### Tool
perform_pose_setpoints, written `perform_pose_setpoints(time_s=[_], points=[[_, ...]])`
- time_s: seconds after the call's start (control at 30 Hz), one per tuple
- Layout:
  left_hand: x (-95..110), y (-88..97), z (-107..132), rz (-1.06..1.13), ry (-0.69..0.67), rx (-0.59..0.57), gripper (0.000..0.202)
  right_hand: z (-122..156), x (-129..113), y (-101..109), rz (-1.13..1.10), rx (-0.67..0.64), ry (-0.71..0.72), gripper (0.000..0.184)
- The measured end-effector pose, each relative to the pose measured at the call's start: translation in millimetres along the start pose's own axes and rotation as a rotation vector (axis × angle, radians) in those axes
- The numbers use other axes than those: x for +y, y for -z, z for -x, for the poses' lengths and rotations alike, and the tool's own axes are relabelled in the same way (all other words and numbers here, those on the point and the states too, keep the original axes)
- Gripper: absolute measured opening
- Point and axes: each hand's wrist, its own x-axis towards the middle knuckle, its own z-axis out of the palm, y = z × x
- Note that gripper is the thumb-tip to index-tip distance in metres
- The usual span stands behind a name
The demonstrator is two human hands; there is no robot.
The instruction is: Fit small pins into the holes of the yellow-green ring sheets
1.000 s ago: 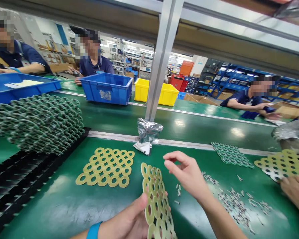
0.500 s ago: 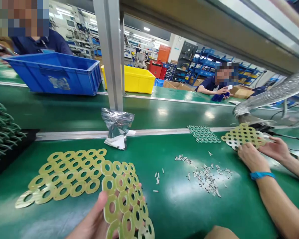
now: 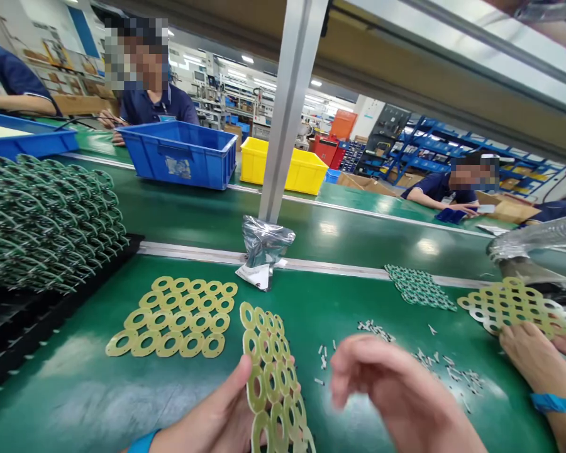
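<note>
My left hand (image 3: 229,399) is closed on the near edge of a yellowish panel of joined rings (image 3: 273,371), held tilted up above the green bench, thumb on its front face. To the right, my right hand (image 3: 396,390) hovers over small white pin-like parts with dark ends (image 3: 457,371), fingers curled and smeared by motion. Whether anything is between those fingertips I cannot make out. A similar ring panel (image 3: 170,318) lies flat on the bench to the left of my left hand.
Stacked green ring boards (image 3: 47,220) stand at left on a black tray. A silver bag (image 3: 266,245) leans by the metal post (image 3: 287,113). A co-worker's hand (image 3: 531,352) at right holds another ring panel (image 3: 514,308), near a green board sheet (image 3: 419,286). Blue bin (image 3: 183,160) and yellow bin (image 3: 306,170) stand behind.
My right hand has come up from the bottom edge over the small parts. The view has turned left, bringing the stacked boards further into sight. My left hand keeps the panel.
</note>
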Motion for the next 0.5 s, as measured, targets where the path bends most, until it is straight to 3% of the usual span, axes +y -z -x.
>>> perform_pose_setpoints(time_s=[0.07,0.1,0.2,0.3,0.4,0.5], points=[[1,0.0,1,0.055,0.01,0.007,0.057,-14,27,13,0.14,0.083,-0.124,0.014],[1,0.8,2,0.074,0.016,0.007,0.058,-19,44,19,0.224,0.096,-0.193,0.008],[-1,4.9,1,0.104,0.022,0.002,0.061,-26,90,31,0.372,-0.038,-0.275,0.011],[-1,7.2,-1,0.116,0.022,0.003,0.06,-22,113,31,0.39,-0.168,-0.241,0.019],[0,6.0,-1,0.139,0.024,0.011,0.06,-21,118,24,0.452,-0.141,-0.228,0.014],[1,5.0,-1,0.152,0.031,0.023,0.061,-23,122,17,0.521,-0.022,-0.265,0.01]])
